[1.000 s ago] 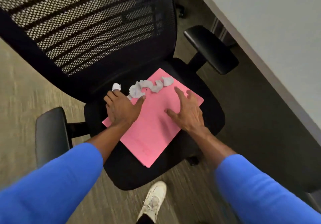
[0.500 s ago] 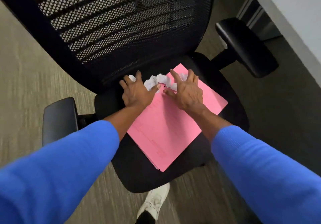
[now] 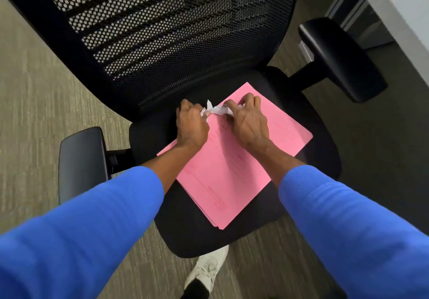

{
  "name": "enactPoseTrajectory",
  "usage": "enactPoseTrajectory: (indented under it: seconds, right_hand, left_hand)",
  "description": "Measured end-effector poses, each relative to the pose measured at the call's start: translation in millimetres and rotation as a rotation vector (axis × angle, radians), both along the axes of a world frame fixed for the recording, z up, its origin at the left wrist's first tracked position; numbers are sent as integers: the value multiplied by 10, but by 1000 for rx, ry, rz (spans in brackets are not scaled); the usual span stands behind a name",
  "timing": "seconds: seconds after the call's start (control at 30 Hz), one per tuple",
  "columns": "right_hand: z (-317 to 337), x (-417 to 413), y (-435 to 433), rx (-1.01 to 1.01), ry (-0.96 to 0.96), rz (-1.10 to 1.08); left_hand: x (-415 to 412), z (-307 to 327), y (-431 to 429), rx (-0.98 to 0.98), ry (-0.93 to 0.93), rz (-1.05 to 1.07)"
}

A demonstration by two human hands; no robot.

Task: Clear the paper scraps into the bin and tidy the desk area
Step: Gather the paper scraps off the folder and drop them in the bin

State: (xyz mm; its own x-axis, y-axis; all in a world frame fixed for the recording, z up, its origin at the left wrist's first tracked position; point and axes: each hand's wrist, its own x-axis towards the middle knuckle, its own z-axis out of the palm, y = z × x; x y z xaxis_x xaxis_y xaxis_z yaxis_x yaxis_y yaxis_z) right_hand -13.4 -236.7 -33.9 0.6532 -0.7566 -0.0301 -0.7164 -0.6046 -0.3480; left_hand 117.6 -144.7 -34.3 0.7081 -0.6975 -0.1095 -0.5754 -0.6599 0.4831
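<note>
White crumpled paper scraps [image 3: 216, 109] are bunched at the far edge of a pink folder [image 3: 232, 173] lying on the seat of a black office chair [image 3: 185, 236]. My left hand [image 3: 191, 124] curls around the scraps from the left, fingers closed on them. My right hand [image 3: 247, 120] presses in from the right, fingertips closed on the same bunch. Most of the scraps are hidden between and under my fingers. No bin is in view.
The chair's mesh backrest [image 3: 167, 27] rises just behind my hands. Armrests stand at left [image 3: 81, 161] and right [image 3: 341, 59]. A grey desk edge [image 3: 399, 8] runs along the top right. My white shoe [image 3: 206, 273] rests on the carpet below the seat.
The scraps lay spread along the folder's far edge; both hands have swept inward and gathered them into one bunch. My view has moved closer to the chair.
</note>
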Motion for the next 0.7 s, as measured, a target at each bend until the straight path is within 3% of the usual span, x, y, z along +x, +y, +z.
enactPoseTrajectory:
  seconds: [0.4, 0.53, 0.7]
  right_hand:
    - [-117, -400, 255, 185, -382, -209]
    - [-53, -683, 465, 334, -481, -339]
    - [-1, -1187, 841, 354, -582, -583]
  left_hand:
    - [3, 145, 242, -173, -15, 95]
    - [-165, 319, 387, -239, -84, 34]
    - [-686, 506, 613, -336, -88, -91]
